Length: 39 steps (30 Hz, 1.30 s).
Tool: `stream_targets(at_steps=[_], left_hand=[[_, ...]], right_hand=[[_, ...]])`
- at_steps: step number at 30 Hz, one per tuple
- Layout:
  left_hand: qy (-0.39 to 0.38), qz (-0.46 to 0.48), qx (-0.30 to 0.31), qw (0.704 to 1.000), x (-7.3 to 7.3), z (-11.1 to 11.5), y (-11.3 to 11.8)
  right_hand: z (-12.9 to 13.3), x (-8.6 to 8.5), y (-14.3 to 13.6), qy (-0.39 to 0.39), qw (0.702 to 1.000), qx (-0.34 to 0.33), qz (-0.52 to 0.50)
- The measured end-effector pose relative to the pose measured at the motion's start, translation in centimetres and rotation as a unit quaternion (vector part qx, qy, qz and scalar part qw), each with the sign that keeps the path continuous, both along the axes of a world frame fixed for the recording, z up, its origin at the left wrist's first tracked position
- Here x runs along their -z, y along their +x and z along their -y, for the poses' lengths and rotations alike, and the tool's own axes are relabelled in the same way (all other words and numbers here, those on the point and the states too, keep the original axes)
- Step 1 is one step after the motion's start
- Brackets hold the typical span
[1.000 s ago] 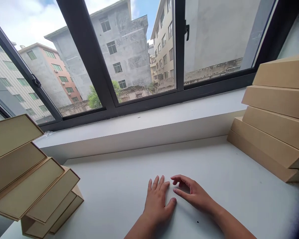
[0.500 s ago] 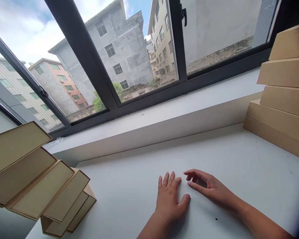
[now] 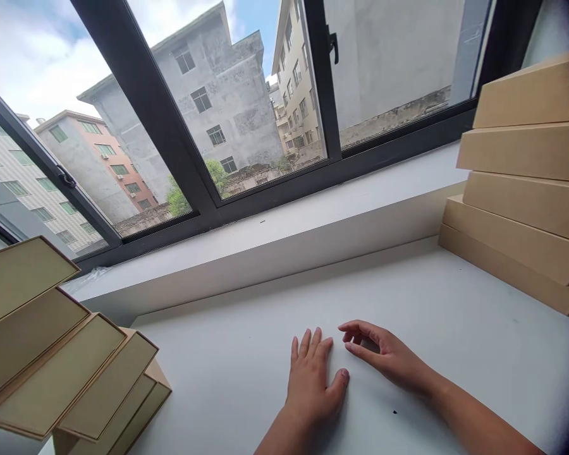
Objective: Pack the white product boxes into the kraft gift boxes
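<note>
My left hand (image 3: 310,376) lies flat on the white tabletop (image 3: 227,379), palm down, with its fingers apart and nothing under them that I can see. Just right of it, my right hand (image 3: 379,351) rests on its side on the same surface. Its fingers are loosely curled, with a gap between thumb and forefinger and nothing in it. The two hands do not touch. A small dark speck (image 3: 395,412) is on the table below the right hand.
At the left leans a staggered stack of tan boxes (image 3: 92,373). Another stack of brown cardboard boxes (image 3: 526,196) stands at the right. Behind the table runs a white window sill (image 3: 265,243) under a dark-framed window (image 3: 208,208).
The view has turned slightly to the right, so everything sits further left and more of the right stack shows. Both hands keep the same pose.
</note>
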<state>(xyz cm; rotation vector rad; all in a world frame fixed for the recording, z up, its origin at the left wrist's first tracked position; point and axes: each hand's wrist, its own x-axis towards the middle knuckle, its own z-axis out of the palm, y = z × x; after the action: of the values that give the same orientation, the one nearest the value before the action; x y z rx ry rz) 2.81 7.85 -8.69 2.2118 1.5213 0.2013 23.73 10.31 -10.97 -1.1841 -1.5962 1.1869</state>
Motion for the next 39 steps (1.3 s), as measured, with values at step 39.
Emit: stream_targets(at_steps=[39], left_hand=[[0.002, 0.008, -0.007, 1.000, 0.30, -0.04, -0.03]], right_hand=[[-0.20, 0.71, -0.10, -0.001, 1.000, -0.018, 0.003]])
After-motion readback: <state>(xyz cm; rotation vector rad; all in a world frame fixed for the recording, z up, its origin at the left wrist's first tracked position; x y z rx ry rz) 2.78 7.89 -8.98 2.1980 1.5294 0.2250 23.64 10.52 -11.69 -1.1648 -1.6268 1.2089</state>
